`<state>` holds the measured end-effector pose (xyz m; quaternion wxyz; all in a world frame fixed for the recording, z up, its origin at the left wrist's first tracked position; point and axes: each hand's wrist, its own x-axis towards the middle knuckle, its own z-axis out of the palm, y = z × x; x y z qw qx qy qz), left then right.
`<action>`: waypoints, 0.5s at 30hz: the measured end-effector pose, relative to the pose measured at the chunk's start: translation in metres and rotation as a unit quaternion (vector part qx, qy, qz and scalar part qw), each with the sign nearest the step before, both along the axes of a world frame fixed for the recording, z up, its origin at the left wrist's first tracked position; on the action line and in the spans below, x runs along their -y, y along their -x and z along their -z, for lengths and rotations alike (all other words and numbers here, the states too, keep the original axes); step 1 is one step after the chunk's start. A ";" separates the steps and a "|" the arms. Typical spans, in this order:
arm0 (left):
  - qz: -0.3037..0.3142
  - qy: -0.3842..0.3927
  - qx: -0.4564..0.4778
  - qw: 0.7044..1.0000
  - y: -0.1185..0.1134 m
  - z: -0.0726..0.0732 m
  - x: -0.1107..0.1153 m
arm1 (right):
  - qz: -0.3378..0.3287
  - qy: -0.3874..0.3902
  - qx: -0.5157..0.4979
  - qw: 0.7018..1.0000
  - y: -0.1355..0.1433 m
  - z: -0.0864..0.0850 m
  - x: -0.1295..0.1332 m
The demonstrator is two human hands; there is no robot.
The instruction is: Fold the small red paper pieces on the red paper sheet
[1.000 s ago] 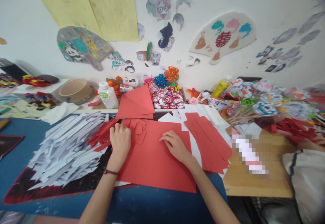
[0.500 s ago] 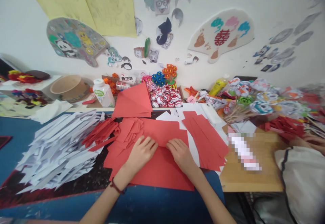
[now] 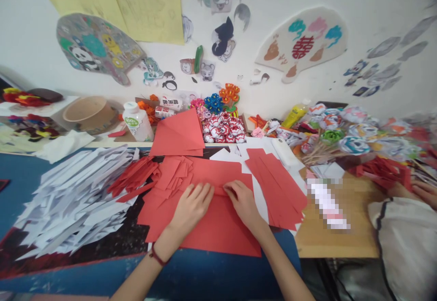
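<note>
Between my hands lies a small folded red paper strip [image 3: 219,191], on top of large red paper sheets [image 3: 218,232]. My left hand [image 3: 195,201] has its fingers closed on the strip's left end. At the right end, my right hand [image 3: 241,201] pinches the strip between thumb and fingers. Left of my left hand are small cut red paper pieces [image 3: 175,173] and a pile of folded red strips [image 3: 134,178]. To the right of my right hand, long red paper strips [image 3: 273,187] rest on white sheets.
A large heap of folded white paper strips [image 3: 78,201] covers the left side. Behind stand a white bottle [image 3: 137,122], red squares [image 3: 179,135] and red-white folded balls [image 3: 223,128]. Paper flowers [image 3: 355,144] fill the back right, beside another person's sleeve [image 3: 406,242].
My right hand has shifted slightly up, its thumb and fingers now pinching the strip's end. The strip looks more rolled or folded between my hands. The view has tilted slightly.
</note>
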<state>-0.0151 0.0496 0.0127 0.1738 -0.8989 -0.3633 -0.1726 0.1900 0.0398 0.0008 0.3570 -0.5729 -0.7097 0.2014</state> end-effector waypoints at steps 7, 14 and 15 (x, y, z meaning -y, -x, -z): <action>0.010 0.008 -0.052 0.999 -0.004 0.012 0.014 | 0.060 -0.115 0.137 0.982 0.006 -0.003 0.004; 0.010 0.000 -0.056 0.998 -0.003 0.017 0.017 | 0.025 -0.199 0.243 0.949 0.018 0.012 0.043; 0.009 0.002 -0.058 0.998 -0.004 0.017 0.017 | 0.025 -0.189 0.246 0.950 0.020 0.013 0.046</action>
